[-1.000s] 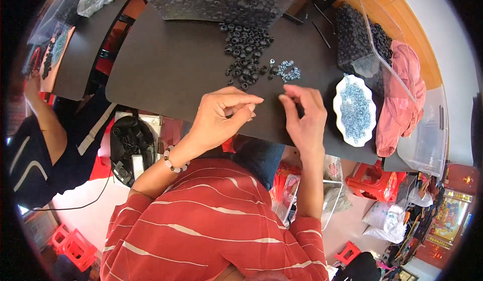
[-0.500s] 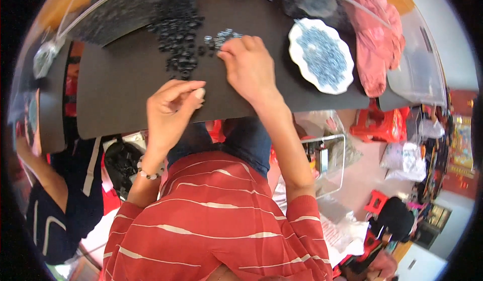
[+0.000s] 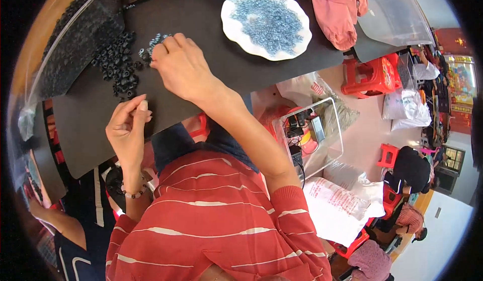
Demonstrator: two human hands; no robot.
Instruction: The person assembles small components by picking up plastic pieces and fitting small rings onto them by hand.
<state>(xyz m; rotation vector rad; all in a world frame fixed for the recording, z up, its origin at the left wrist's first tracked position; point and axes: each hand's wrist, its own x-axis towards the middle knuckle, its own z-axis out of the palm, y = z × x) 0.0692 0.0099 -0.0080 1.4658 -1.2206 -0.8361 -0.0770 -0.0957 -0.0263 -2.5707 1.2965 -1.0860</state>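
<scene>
My left hand [image 3: 126, 130] is at the table's near edge, thumb and forefinger pressed together. Whatever it pinches is too small or hidden. Just beyond its fingertips lies a heap of small black ring-like parts [image 3: 123, 65]. My right hand [image 3: 183, 70] rests further in, fingers bent down and closed beside a small scatter of shiny metal pieces [image 3: 157, 40]. Its fingertips are partly hidden, so anything between them cannot be made out. To the right of it stands a white scalloped plate [image 3: 229, 25], heaped with small blue-grey metal pieces [image 3: 271, 24].
A clear plastic bin of black parts [image 3: 83, 44] borders the dark table [image 3: 201, 9] on the left. Pink cloth [image 3: 337, 9] lies at the far right. Red stools [image 3: 372, 77], a wire-framed rack [image 3: 337, 130] and white sacks [image 3: 337, 205] stand on the floor. Another person's arm [image 3: 65, 225] shows at lower left.
The view has swung, so the table and its contents sit further left in the picture. Both hands keep nearly the same places by the black parts and metal pieces, fingers still closed.
</scene>
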